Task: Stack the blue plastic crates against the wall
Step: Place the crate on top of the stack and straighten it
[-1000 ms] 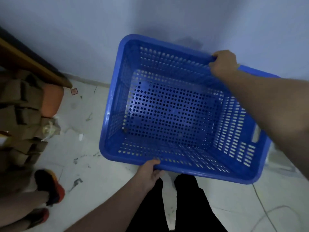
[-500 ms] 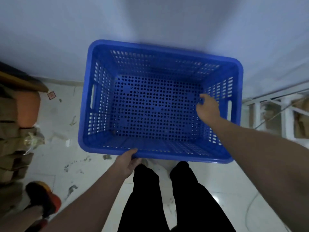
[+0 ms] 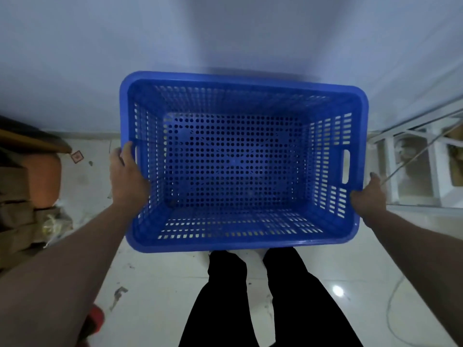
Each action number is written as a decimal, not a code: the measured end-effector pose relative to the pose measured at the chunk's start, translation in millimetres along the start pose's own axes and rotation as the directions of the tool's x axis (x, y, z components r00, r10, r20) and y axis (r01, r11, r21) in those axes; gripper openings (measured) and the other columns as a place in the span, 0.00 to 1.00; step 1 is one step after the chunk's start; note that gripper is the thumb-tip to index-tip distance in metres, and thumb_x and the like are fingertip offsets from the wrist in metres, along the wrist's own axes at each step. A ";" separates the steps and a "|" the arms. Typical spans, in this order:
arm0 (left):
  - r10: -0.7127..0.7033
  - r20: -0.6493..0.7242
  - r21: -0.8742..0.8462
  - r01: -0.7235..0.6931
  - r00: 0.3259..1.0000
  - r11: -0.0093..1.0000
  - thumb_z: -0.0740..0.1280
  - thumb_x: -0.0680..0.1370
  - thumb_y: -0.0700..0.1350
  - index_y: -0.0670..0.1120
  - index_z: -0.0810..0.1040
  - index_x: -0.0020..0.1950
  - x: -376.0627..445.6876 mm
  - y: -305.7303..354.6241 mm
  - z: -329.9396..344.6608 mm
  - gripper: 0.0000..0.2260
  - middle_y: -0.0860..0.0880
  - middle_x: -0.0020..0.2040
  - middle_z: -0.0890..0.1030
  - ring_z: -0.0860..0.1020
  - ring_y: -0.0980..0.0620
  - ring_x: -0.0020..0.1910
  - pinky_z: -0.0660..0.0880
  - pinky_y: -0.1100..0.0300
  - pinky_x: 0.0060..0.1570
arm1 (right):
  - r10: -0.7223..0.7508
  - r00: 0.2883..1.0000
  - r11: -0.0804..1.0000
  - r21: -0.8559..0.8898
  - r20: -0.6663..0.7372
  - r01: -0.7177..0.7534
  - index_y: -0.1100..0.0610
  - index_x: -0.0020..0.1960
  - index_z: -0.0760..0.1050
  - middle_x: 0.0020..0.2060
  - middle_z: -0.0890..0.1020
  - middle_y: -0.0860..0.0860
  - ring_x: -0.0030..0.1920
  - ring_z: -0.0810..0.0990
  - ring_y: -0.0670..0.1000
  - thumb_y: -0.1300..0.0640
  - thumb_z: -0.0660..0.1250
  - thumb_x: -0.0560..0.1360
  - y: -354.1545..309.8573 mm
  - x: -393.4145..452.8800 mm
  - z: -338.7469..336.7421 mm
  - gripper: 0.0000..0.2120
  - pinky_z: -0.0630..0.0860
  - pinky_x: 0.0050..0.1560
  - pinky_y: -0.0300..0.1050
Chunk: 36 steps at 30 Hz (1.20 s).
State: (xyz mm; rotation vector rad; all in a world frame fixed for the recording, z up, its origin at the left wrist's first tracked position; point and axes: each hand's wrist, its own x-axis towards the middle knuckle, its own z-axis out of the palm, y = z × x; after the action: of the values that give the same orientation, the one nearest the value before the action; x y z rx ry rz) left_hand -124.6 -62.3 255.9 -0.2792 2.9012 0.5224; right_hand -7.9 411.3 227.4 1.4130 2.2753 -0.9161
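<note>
Nearest the camera, two legs in black trousers (image 3: 265, 296) are seen standing on the pale tiled floor (image 3: 155, 279). Just beyond them an empty blue crate (image 3: 233, 236) is held level by its two short sides — the left hand (image 3: 126, 175) is wrapped over the left rim by the handle slot, and the right hand (image 3: 368, 197) is closed on the right rim. The crate's far edge is seen close to the wall (image 3: 225, 33); contact cannot be judged. A white frame (image 3: 436, 169) is seen at the right.
</note>
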 end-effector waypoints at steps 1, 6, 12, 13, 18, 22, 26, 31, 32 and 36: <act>0.013 0.001 -0.066 -0.013 1.000 0.998 0.65 0.67 0.28 0.41 0.56 0.77 0.0 -4.1 5.1 0.39 0.36 0.72 0.60 0.64 0.36 0.68 0.66 0.49 0.64 | 0.020 1.000 1.000 0.017 0.013 -0.020 0.57 0.78 0.52 0.66 0.74 0.62 0.64 0.75 0.66 0.62 0.63 0.76 3.9 -0.6 5.3 0.34 0.72 0.57 0.56; -0.063 -0.068 -0.161 0.051 0.996 0.986 0.64 0.69 0.26 0.42 0.52 0.79 0.5 -11.3 16.2 0.41 0.39 0.71 0.63 0.67 0.42 0.67 0.66 0.51 0.67 | 0.048 0.996 0.996 0.083 -0.076 -0.042 0.62 0.72 0.62 0.63 0.76 0.63 0.61 0.76 0.66 0.66 0.62 0.74 15.2 6.7 31.0 0.27 0.75 0.55 0.56; -0.142 -0.123 -0.138 0.125 0.982 0.983 0.58 0.72 0.28 0.46 0.58 0.78 16.1 -13.4 15.3 0.35 0.44 0.57 0.65 0.67 0.49 0.50 0.67 0.56 0.54 | 0.060 0.975 0.997 0.051 -0.214 -0.050 0.61 0.57 0.73 0.53 0.80 0.62 0.51 0.81 0.65 0.61 0.65 0.63 20.9 44.5 41.3 0.22 0.80 0.50 0.64; -0.174 -0.121 -0.151 0.155 0.977 0.976 0.59 0.71 0.29 0.46 0.62 0.76 20.5 -16.7 13.0 0.34 0.41 0.58 0.69 0.70 0.45 0.51 0.70 0.53 0.55 | 0.068 0.974 0.996 0.071 -0.215 -0.053 0.62 0.57 0.74 0.52 0.81 0.62 0.50 0.81 0.65 0.62 0.65 0.64 13.7 38.9 38.4 0.21 0.81 0.50 0.63; -0.327 -0.086 -0.190 0.307 0.941 0.933 0.60 0.66 0.36 0.45 0.70 0.64 32.5 -28.6 0.1 0.26 0.39 0.59 0.76 0.77 0.38 0.53 0.78 0.39 0.51 | 0.031 0.978 0.990 0.144 -0.208 -0.001 0.65 0.55 0.75 0.46 0.80 0.59 0.47 0.81 0.62 0.69 0.63 0.68 -15.0 0.0 18.1 0.15 0.81 0.46 0.57; -0.317 -0.073 -0.193 0.298 0.946 0.935 0.61 0.67 0.36 0.48 0.71 0.65 31.3 -32.0 -3.7 0.26 0.40 0.59 0.76 0.78 0.38 0.53 0.79 0.40 0.50 | -0.011 0.976 0.990 0.138 -0.216 0.042 0.67 0.56 0.74 0.50 0.81 0.63 0.49 0.81 0.64 0.70 0.61 0.70 -22.9 -8.1 4.2 0.16 0.78 0.44 0.53; -0.271 -0.024 -0.195 0.262 0.962 0.945 0.61 0.70 0.32 0.41 0.74 0.63 22.2 -15.0 1.8 0.21 0.37 0.56 0.80 0.80 0.37 0.51 0.79 0.45 0.47 | 0.013 0.968 0.995 0.101 -0.252 0.014 0.67 0.58 0.73 0.49 0.79 0.62 0.48 0.79 0.60 0.70 0.62 0.71 -27.7 -13.5 -14.4 0.16 0.75 0.46 0.51; -0.406 0.002 -0.173 0.401 0.914 0.900 0.63 0.68 0.32 0.36 0.76 0.60 15.8 -14.9 22.5 0.20 0.34 0.55 0.76 0.79 0.33 0.49 0.80 0.39 0.45 | 0.039 0.968 0.994 0.105 -0.248 -0.013 0.70 0.56 0.74 0.44 0.75 0.59 0.45 0.77 0.59 0.71 0.62 0.72 -14.5 -13.4 -13.6 0.13 0.72 0.44 0.47; -0.411 0.006 -0.165 0.406 0.912 0.899 0.63 0.66 0.33 0.36 0.77 0.57 18.7 -16.8 22.2 0.19 0.34 0.54 0.76 0.79 0.33 0.49 0.80 0.40 0.44 | 0.047 0.969 0.994 0.111 -0.244 -0.020 0.70 0.55 0.75 0.44 0.76 0.59 0.45 0.78 0.60 0.71 0.62 0.71 -12.9 -12.9 -12.0 0.13 0.72 0.43 0.47; -0.358 -0.005 -0.178 0.351 0.934 0.919 0.61 0.65 0.33 0.38 0.79 0.55 29.2 -18.8 11.9 0.19 0.36 0.53 0.79 0.80 0.37 0.48 0.79 0.48 0.43 | 0.059 0.968 0.990 0.142 -0.244 -0.024 0.70 0.57 0.74 0.46 0.76 0.60 0.44 0.75 0.56 0.70 0.61 0.72 -13.0 -16.0 -10.6 0.14 0.70 0.45 0.45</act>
State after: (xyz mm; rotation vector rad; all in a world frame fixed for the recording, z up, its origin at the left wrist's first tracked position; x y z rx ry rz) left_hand -147.0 -79.7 232.7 -0.8299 2.7447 0.7107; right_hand -11.1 403.4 248.9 1.7155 2.3871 -0.9474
